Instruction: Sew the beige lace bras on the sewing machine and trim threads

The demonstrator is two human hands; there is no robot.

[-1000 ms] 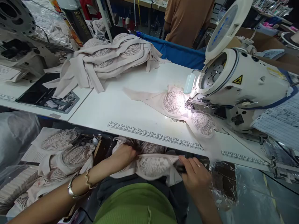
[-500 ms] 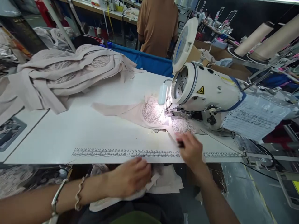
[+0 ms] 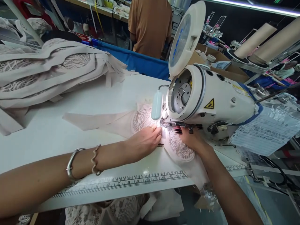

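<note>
A beige lace bra piece [image 3: 110,120] lies on the white table [image 3: 70,103] under the needle of a white sewing machine [image 3: 211,103]. My left hand [image 3: 145,140] rests on the lace cup just left of the needle, fingers stretched flat on the fabric. My right hand [image 3: 193,140] sits on the other cup below the machine head. Its fingers are closed round a small dark tool [image 3: 178,130] whose tips point at the needle. A small lamp [image 3: 157,104] lights the spot.
A pile of beige lace garments [image 3: 47,72] fills the table's far left. A printed ruler [image 3: 140,181] runs along the near edge, with more lace pieces [image 3: 112,212] in my lap. A person in a brown shirt [image 3: 150,25] stands behind. Thread cones [image 3: 255,39] and a paper sheet [image 3: 264,131] are at right.
Both hands rose from the lap onto the table. My left hand left the lace piece below the edge and moved to the needle; my right hand moved up under the machine head.
</note>
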